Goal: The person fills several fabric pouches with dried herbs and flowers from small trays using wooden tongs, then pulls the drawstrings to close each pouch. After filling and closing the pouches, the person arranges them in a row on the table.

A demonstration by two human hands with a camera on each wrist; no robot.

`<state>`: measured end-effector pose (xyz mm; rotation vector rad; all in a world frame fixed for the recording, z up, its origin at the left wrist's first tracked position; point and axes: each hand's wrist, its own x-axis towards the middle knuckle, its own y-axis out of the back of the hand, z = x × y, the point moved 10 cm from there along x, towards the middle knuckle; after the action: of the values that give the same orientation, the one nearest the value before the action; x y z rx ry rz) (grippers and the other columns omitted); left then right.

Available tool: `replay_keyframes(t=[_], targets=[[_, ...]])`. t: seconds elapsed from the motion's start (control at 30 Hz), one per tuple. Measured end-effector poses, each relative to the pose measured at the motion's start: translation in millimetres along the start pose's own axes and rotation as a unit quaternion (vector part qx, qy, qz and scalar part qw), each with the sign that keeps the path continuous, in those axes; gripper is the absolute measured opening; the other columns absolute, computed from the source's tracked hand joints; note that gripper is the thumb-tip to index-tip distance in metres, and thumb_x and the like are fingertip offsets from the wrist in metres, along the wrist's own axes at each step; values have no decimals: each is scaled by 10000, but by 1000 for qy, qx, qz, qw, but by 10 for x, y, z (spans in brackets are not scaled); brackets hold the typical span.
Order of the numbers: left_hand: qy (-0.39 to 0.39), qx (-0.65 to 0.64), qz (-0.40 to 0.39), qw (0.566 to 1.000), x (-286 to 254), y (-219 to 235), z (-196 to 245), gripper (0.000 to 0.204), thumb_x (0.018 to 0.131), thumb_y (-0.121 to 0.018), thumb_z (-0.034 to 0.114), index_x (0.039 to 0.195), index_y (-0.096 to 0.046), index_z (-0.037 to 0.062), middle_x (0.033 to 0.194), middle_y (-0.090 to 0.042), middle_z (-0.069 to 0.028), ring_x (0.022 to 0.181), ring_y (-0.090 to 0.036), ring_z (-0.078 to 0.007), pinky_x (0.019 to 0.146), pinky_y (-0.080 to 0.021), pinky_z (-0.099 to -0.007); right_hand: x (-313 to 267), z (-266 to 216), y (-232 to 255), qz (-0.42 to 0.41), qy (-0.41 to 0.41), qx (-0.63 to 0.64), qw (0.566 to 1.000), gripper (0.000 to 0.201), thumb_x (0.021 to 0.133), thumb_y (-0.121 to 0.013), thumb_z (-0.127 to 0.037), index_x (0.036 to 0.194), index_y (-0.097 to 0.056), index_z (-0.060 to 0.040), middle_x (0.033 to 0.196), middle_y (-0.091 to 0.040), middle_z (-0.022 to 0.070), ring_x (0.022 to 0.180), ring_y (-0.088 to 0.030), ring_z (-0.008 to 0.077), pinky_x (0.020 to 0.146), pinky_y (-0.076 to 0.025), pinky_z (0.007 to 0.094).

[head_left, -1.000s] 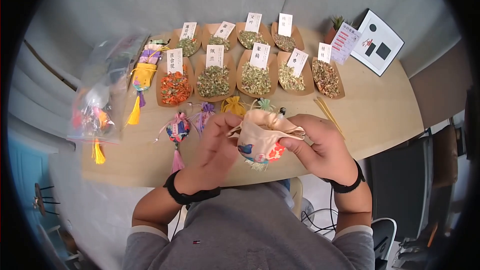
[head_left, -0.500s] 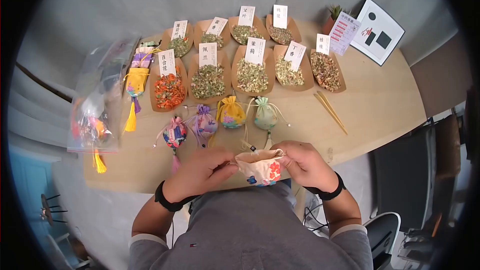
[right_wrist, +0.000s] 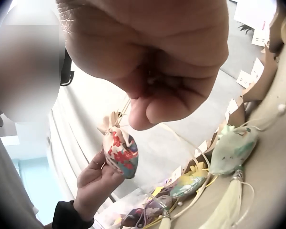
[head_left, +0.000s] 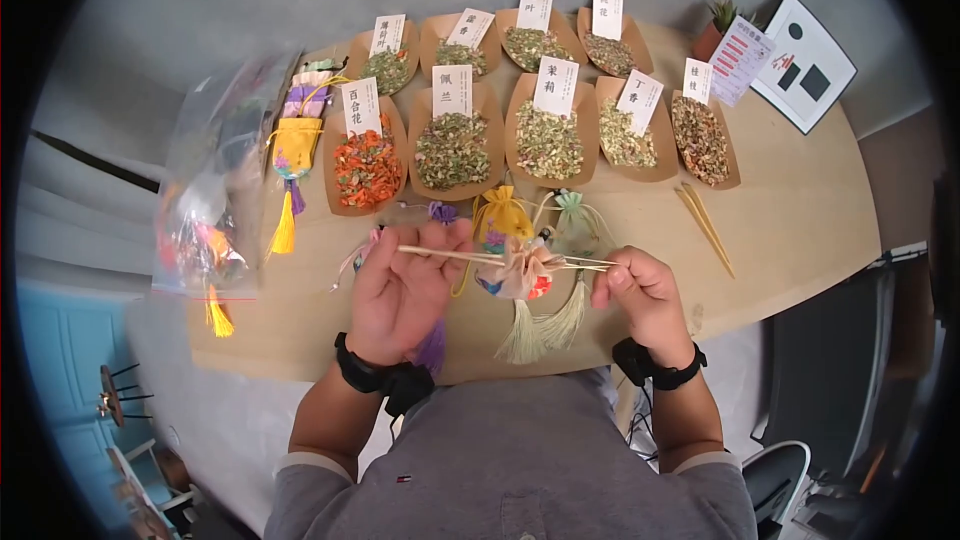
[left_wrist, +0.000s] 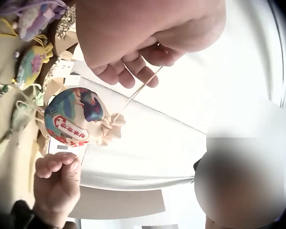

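A cream drawstring sachet [head_left: 518,278] with red flowers and a blue pattern hangs between the two hands above the table [head_left: 800,230]. Its mouth is gathered into ruffles, and cords run out taut from both sides. My left hand [head_left: 398,290] pinches the cord on the left between thumb and finger, the palm turned up. On the other side, my right hand [head_left: 642,298] grips the right cord with curled fingers. The left wrist view shows the sachet [left_wrist: 74,118] round and closed at the neck, a lettered label on its face. Pale tassels [head_left: 545,332] appear below it.
Finished sachets in yellow [head_left: 502,215], green [head_left: 570,225] and purple lie just beyond the hands. Behind them stand two rows of paper trays with dried herbs [head_left: 452,152] and name cards. Yellow sticks [head_left: 706,230] lie at right; a plastic bag [head_left: 205,210] is at left.
Earlier the sachet's mouth was wide and both hands held its rim. Now the mouth is bunched together, and the hands have moved apart along the cords, with the sachet raised.
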<state>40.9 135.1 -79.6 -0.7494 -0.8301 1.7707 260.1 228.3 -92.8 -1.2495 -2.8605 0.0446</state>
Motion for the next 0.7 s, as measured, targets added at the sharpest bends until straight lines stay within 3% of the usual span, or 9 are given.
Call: replay_keyframes(t=[0.07,0.13,0.17,0.23,0.27,0.5,0.6,0.67,0.7], targets=[[31,-65,3,997,10,-32,-48,298,1116,-394,313,881,-508,167,847,-489,18,882,-532,-177,906,-445,-364,61,-95,-124,-27,37,61,997,284,1076,-513,-205,886,-599,-11,931,-669,90,891,-631,172,821,-502,300],[52,-94,-54,993,52,-126,-123,288,1118,-391,320,897,-498,169,801,-451,33,814,-495,-158,898,-454,-367,138,-325,-264,-24,62,300,952,351,1067,-478,-293,799,-522,-70,942,-634,83,968,-590,215,914,-443,343],[74,-121,-110,984,38,-232,-160,278,1120,-389,326,912,-488,170,755,-412,47,747,-459,-138,891,-463,-370,153,-348,-292,-25,61,298,952,351,1067,-478,-293,799,-522,-70,942,-634,83,968,-590,215,914,-443,343],[68,-104,-118,985,11,-237,-127,304,1119,-392,333,874,-457,166,750,-393,36,730,-448,-147,948,-466,-409,173,-405,-355,-58,61,457,886,348,1043,-478,-318,757,-473,-121,878,-586,53,977,-560,250,946,-410,370],[64,-86,-124,986,-7,-242,-104,336,1118,-396,340,835,-427,162,744,-374,25,714,-437,-156,1005,-469,-448,161,-401,-351,-62,53,467,880,342,1041,-487,-300,742,-456,-137,829,-545,34,977,-546,268,945,-400,379],[61,18,-107,992,-103,-100,4,338,1108,-437,337,830,-400,147,743,-377,20,684,-406,-142,965,-492,-434,67,-225,-255,-37,-22,440,897,336,1045,-472,-278,741,-460,-134,815,-545,21,959,-537,263,900,-398,369],[49,-26,-131,990,-120,-124,9,332,1104,-437,363,877,-475,124,798,-494,-12,776,-548,-176,993,-488,-408,73,-336,-262,-60,13,465,883,347,1062,-445,-272,744,-469,-134,847,-557,24,1003,-557,258,935,-429,393],[10,43,-95,995,-57,-125,-8,160,1069,-547,247,1115,-545,94,1068,-610,-73,1046,-645,-239,1071,-458,-421,119,-390,-320,-42,-5,525,850,379,1094,-402,-291,779,-539,-129,926,-591,27,1061,-577,248,983,-461,436],[9,42,-98,994,-16,-123,-107,160,1069,-547,247,1115,-545,94,1068,-610,-73,1046,-645,-239,1071,-458,-421,129,-402,-359,-43,-3,523,851,379,1094,-402,-291,779,-539,-129,926,-591,27,1061,-577,248,983,-461,436]])
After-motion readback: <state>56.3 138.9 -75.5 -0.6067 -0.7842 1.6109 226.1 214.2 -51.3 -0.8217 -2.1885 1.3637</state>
